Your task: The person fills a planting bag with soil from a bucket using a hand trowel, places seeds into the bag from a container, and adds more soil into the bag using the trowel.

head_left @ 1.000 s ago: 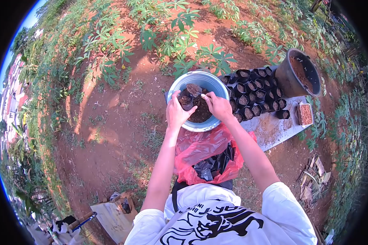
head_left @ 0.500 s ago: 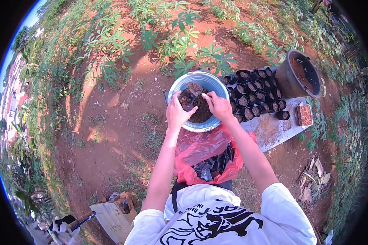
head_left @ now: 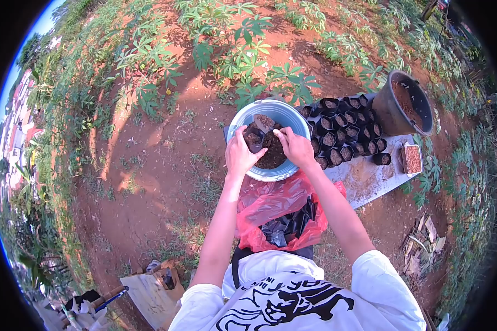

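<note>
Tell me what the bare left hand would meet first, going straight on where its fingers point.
Most likely the far wall of the light-blue round plastic bucket: the left hand, holding a black plastic bag, points that way. Depth is unclear, so it might pass above the rim.

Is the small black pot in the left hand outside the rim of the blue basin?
No, seen from above, the left hand holds the small black pot within the rim of the blue basin.
</note>
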`<state>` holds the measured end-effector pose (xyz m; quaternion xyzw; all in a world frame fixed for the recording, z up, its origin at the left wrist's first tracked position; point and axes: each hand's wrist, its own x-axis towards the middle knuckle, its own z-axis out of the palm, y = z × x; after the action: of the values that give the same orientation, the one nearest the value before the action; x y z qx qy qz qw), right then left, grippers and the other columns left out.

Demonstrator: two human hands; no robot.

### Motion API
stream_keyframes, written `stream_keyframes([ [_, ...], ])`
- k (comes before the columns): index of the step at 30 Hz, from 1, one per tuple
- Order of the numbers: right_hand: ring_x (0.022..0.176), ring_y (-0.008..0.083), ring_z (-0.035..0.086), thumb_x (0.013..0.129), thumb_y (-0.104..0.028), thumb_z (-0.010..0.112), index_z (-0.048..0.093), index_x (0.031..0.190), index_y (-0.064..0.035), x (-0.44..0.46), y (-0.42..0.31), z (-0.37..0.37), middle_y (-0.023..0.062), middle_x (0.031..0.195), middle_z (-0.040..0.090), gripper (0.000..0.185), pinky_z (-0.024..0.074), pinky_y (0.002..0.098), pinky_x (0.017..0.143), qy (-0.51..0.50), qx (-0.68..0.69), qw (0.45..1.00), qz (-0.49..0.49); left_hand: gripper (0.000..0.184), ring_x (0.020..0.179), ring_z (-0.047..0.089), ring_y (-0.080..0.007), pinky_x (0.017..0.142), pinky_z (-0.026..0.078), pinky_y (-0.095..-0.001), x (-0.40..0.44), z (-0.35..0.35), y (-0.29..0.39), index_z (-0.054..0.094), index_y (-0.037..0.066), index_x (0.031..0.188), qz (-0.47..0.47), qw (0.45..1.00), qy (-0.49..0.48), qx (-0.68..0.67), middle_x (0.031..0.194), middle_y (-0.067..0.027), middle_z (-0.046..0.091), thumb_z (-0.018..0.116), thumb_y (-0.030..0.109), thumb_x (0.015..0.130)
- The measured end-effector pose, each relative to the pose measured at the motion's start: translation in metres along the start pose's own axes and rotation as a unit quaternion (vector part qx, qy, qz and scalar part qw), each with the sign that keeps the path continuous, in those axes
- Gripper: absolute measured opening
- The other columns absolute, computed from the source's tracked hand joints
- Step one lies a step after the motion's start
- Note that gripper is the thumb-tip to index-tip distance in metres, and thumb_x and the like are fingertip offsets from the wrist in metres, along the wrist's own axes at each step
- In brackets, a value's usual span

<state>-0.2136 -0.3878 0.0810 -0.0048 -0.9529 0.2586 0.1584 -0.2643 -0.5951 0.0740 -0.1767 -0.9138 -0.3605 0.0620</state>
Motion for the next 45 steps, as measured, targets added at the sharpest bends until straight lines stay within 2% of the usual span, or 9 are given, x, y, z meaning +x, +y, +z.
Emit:
stream_keyframes([
  [5,0.074,0.0411,0.07,0.106,-0.034,0.055,0.059,0.114,-0.0088,-0.006,0.0,-0.002,0.0171,0.086,0.073,0.027,0.0536,0.051,0.06,0.025,0.037,0.999,-0.014,0.105,0.108,0.067,-0.0411,0.094,0.054,-0.0476,0.002,-0.003,0.008,0.038,0.005,0.142,0.021,0.999,0.006,0.032,0.113,-0.0222,0.07,0.096,0.04,0.062],
  [13,0.092,0.0375,0.07,0.104,-0.029,0.058,0.057,0.117,-0.0074,-0.003,-0.013,-0.018,0.0146,0.103,0.073,0.026,0.0553,0.048,0.071,0.011,0.05,0.998,-0.034,0.115,0.11,0.066,-0.0419,0.096,0.053,-0.05,-0.001,0.003,0.001,0.027,0.009,0.15,-0.015,1.0,-0.004,0.002,0.116,-0.0243,0.068,0.096,0.042,0.064],
  [16,0.092,0.0354,0.071,0.103,-0.029,0.057,0.056,0.118,-0.008,-0.002,-0.013,-0.014,0.0138,0.099,0.071,0.026,0.0562,0.0471,0.071,-0.001,0.013,1.0,0.016,0.116,0.111,0.066,-0.0425,0.097,0.053,-0.05,-0.001,0.003,0.001,0.027,0.009,0.151,-0.014,1.0,-0.001,-0.008,0.119,-0.0251,0.067,0.096,0.043,0.064],
  [22,0.08,0.0336,0.072,0.099,-0.024,0.06,0.058,0.112,-0.0084,-0.004,0.012,0.02,0.0163,0.086,0.068,0.02,0.057,0.045,0.066,-0.057,-0.203,0.977,-0.019,0.111,0.118,0.063,-0.0426,0.102,0.051,-0.0488,0.001,0.002,0.002,0.03,0.008,0.148,-0.005,1.0,0.01,-0.009,0.124,-0.0271,0.065,0.095,0.041,0.065],
  [28,0.07,0.0356,0.072,0.093,-0.036,0.066,0.072,0.088,-0.0108,0.006,0.005,0.0,0.0152,0.071,0.07,0.027,0.0571,0.048,0.065,-0.215,-0.195,0.956,-0.039,0.112,0.121,0.061,-0.045,0.102,0.05,-0.0508,0.0,0.002,0.003,0.031,0.008,0.148,-0.03,0.999,0.007,-0.025,0.131,-0.028,0.06,0.095,0.045,0.065],
  [31,0.082,0.0338,0.074,0.089,-0.04,0.067,0.078,0.087,-0.0121,0.016,-0.007,-0.019,0.0154,0.081,0.075,0.03,0.0592,0.0476,0.076,-0.327,-0.196,0.923,-0.059,0.112,0.123,0.06,-0.0459,0.103,0.05,-0.0519,-0.001,0.003,0.0,0.032,0.007,0.148,-0.031,0.999,0.018,-0.04,0.135,-0.0281,0.058,0.095,0.047,0.065],
  [34,0.072,0.0358,0.072,0.09,-0.048,0.067,0.078,0.082,-0.0151,0.012,0.0,-0.016,0.0143,0.07,0.071,0.035,0.0569,0.0488,0.068,-0.313,-0.179,0.929,-0.083,0.111,0.123,0.06,-0.0461,0.103,0.049,-0.052,-0.002,0.005,-0.001,0.032,0.006,0.147,-0.02,0.998,0.037,-0.047,0.136,-0.0277,0.058,0.094,0.047,0.065],
  [37,0.076,0.0356,0.073,0.092,-0.046,0.065,0.078,0.087,-0.0132,0.011,-0.002,-0.017,0.015,0.077,0.074,0.036,0.0579,0.0483,0.072,-0.291,-0.146,0.944,-0.043,0.109,0.118,0.062,-0.0452,0.1,0.051,-0.0508,-0.004,0.007,-0.001,0.032,0.006,0.147,0.009,0.997,0.067,-0.037,0.127,-0.028,0.062,0.094,0.044,0.066],
  [45,0.068,0.0385,0.071,0.104,-0.045,0.053,0.068,0.095,-0.0073,0.006,0.002,0.001,0.0178,0.069,0.07,0.041,0.0548,0.0514,0.063,-0.117,-0.09,0.989,0.005,0.108,0.115,0.063,-0.0453,0.098,0.052,-0.0506,-0.005,0.003,0.001,0.033,0.006,0.147,0.005,0.998,0.053,-0.037,0.121,-0.029,0.064,0.094,0.042,0.066],
])
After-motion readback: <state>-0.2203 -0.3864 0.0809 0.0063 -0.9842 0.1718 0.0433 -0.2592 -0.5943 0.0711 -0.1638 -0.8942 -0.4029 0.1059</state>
